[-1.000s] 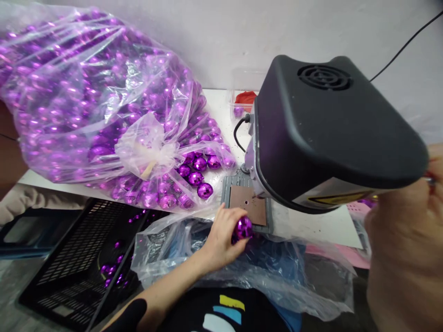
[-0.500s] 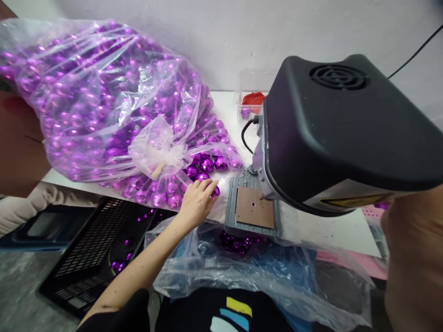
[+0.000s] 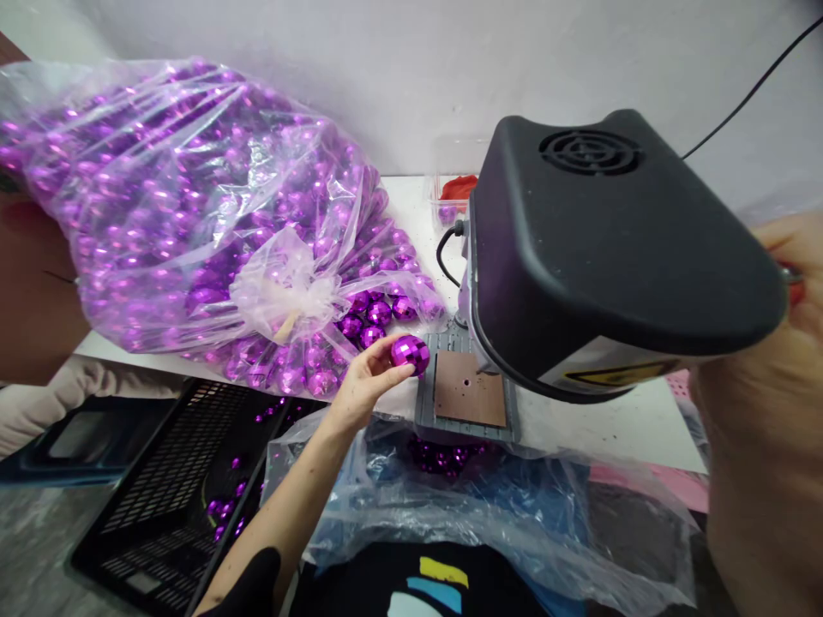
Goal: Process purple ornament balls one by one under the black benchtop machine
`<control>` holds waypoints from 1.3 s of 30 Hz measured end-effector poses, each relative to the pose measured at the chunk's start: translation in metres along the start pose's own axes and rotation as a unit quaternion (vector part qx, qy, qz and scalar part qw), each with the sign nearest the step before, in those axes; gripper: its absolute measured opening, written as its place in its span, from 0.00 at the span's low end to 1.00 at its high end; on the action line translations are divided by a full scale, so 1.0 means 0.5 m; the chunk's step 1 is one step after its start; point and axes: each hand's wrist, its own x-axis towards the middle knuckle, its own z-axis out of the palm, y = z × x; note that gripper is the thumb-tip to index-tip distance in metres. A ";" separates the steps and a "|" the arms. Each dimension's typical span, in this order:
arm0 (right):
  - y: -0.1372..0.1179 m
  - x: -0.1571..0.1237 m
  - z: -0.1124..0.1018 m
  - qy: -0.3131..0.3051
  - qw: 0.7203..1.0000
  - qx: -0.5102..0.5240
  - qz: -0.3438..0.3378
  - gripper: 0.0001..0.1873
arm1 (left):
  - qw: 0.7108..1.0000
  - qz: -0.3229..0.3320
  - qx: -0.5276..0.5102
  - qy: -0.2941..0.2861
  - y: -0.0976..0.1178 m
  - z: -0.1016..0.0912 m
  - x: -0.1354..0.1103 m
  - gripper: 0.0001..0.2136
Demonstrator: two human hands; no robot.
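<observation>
My left hand (image 3: 368, 377) pinches a shiny purple faceted ball (image 3: 410, 355) between thumb and fingers. The ball is held just above the left edge of the drill press's grey base (image 3: 424, 411). On that base lies a brown square board (image 3: 469, 390) with a small dark hole. Over it hangs the black housing of the drill press (image 3: 617, 257); its bit is hidden from me. At the far right, my right hand (image 3: 794, 244) is closed round the press's feed handle, of which only a metal bit shows. Several loose purple balls (image 3: 379, 314) lie left of the base.
A large clear bag (image 3: 193, 197) full of purple balls covers the table's left. Below it stands a black crate (image 3: 154, 480) with some balls. Clear plastic sheeting (image 3: 489, 506) hangs at the front edge. A clear box (image 3: 443, 184) stands behind. Part of another person (image 3: 39, 291) shows at left.
My left hand has lifted a purple ball from beside the bag and turned, so the ball is in full view. More of my right hand shows beside the machine as the view shifts.
</observation>
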 end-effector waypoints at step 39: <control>-0.001 0.029 0.022 0.008 0.999 0.041 0.002 0.19 | 0.961 0.116 0.236 -0.089 -0.105 0.120 0.007 0.18</control>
